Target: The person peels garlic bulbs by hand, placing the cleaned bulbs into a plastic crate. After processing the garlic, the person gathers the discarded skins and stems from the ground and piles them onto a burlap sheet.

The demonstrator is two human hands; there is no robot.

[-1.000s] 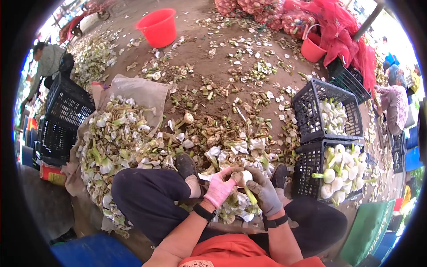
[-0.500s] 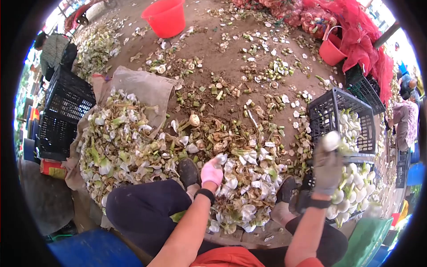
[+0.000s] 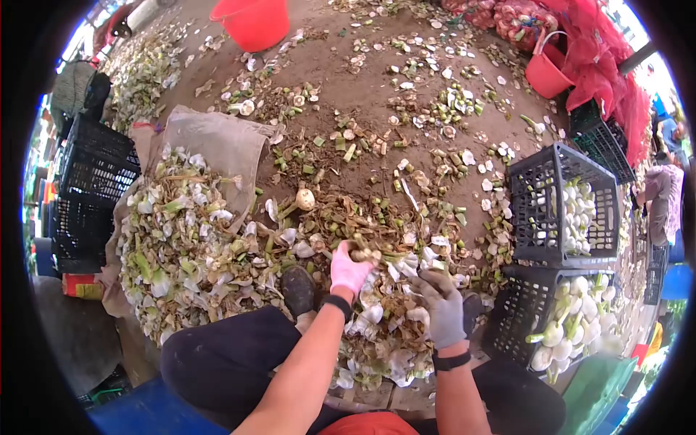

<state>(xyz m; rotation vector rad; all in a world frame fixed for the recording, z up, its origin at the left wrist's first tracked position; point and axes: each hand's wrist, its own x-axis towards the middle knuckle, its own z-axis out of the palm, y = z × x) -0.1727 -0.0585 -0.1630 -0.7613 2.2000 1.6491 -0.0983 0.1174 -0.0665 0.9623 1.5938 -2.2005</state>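
My left hand (image 3: 348, 271), in a pink glove, is closed around a brownish garlic bulb (image 3: 367, 256) above the heap of peeled skins between my feet. A stalk seems to run from the bulb to the right. My right hand (image 3: 442, 308), in a grey glove, is a short way right over the same heap of garlic skins (image 3: 388, 351). Its fingers are bent but apart, and I see nothing held in them. Another unpeeled garlic bulb (image 3: 305, 199) lies beyond my left hand on the debris.
To my right, an upper black crate (image 3: 533, 206) and a lower crate (image 3: 511, 312) hold white peeled garlic. A larger skin pile (image 3: 181, 254) lies left on sacking. Red buckets (image 3: 254, 25) stand farther off. Black crates (image 3: 94, 188) are stacked left. Other people are at both edges.
My right hand has come left from the crates to the skin heap, and the white bulb it held is gone from it. My left hand has moved slightly forward and now holds a brownish bulb.
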